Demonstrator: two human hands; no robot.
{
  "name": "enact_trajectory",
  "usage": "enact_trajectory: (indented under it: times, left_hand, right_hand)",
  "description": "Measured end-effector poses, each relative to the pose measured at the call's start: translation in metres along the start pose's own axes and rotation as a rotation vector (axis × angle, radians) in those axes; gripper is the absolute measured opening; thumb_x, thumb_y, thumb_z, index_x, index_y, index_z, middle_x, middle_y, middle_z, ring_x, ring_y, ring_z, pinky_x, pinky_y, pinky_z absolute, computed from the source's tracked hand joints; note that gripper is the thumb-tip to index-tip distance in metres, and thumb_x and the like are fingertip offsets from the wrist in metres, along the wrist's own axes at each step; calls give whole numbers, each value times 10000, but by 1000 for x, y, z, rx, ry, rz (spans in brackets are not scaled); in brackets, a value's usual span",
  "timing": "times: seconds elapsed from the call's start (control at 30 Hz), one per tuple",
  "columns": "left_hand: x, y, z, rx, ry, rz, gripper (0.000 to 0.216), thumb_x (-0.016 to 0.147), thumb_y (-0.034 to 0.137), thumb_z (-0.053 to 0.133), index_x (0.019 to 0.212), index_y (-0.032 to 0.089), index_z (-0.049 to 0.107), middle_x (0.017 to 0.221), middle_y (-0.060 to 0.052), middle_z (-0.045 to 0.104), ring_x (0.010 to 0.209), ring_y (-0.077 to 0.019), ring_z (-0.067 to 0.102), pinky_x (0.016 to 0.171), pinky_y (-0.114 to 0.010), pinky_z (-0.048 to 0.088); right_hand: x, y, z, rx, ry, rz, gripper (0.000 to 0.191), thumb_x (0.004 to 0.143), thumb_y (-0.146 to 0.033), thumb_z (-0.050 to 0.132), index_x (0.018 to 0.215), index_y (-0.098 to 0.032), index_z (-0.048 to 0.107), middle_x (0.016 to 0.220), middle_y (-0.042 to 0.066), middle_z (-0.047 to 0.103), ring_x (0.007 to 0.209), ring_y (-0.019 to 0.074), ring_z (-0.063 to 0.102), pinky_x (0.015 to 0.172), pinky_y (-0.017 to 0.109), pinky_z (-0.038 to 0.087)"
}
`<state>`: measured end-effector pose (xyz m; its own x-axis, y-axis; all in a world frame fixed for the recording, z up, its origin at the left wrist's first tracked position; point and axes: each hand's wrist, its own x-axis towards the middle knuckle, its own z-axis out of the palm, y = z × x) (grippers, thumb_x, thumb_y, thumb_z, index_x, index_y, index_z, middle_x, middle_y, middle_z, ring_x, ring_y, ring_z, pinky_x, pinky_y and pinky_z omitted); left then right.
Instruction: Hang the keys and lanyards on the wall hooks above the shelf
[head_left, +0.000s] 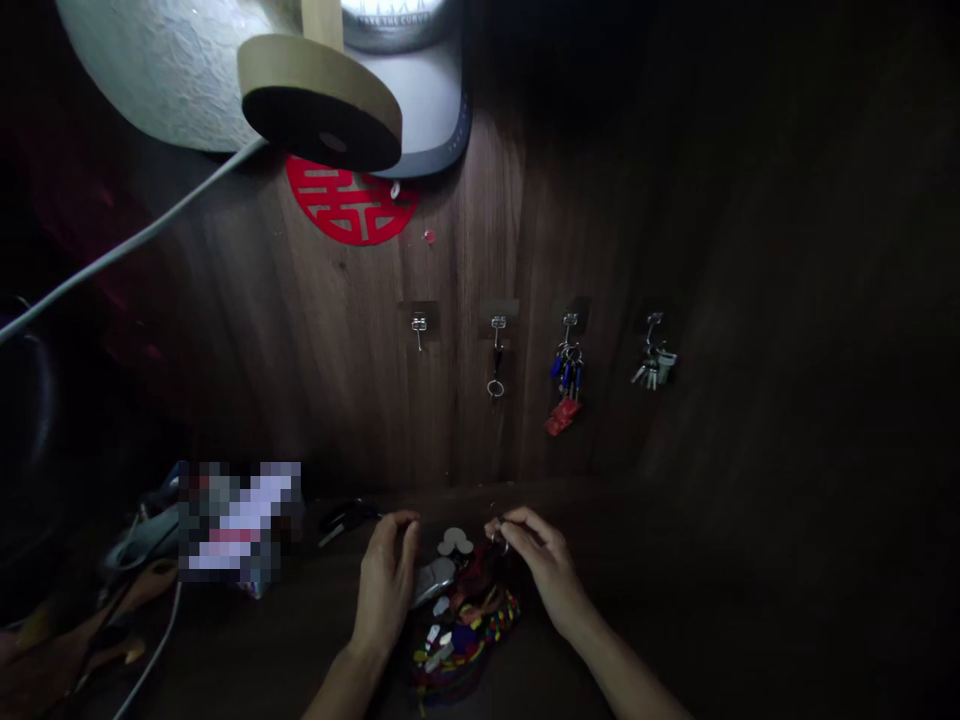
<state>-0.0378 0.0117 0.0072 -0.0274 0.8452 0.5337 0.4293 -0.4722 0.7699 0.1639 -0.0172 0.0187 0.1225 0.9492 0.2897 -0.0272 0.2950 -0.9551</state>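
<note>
Head view: right hand [536, 565] is pinching a small silver metal key ring [498, 537] at the fingertips, above a heap of multicoloured woven cord [480, 625] on a dark wooden surface [675, 600]. Left hand [386, 585] is curling beside a silver oval key fob [433, 582]; cannot tell if it's holding anything.

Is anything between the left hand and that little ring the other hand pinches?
Yes, a pale, flat, two-lobed tag lies between the left hand and the small metal ring pinched by the right hand.
</note>
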Motion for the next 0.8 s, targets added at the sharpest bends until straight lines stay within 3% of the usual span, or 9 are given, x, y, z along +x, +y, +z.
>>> enact_trajectory:
  times: [0.23, 0.53, 0.8]
  left_hand:
    - [9, -26, 2, -82, 3, -175, 364, 811, 522, 439, 780, 198, 601, 735, -40, 677, 717, -218, 659, 677, -313, 503]
    - [8, -28, 1, -137, 2, -211, 398, 796, 568, 445, 779, 197, 586, 640, -7, 643, 642, -193, 630, 637, -283, 479]
    - [8, -27, 0, -131, 6, -205, 408, 805, 576, 421, 781, 197, 570, 604, 9, 612, 591, -176, 592, 590, -265, 448]
  right_hand:
    - [26, -37, 13, 124, 43, 16, 266, 706, -436, 682, 729, -184, 600, 694, 9, 657, 617, 145, 613, 572, 228, 452]
    - [97, -110, 74, 151, 66, -236, 194, 681, -362, 664, 679, -182, 591, 626, -26, 626, 562, 113, 595, 534, 207, 438]
    - [144, -121, 107, 189, 107, -241, 153, 634, -318, 638, 608, -186, 565, 550, -52, 581, 508, 107, 555, 510, 218, 423]
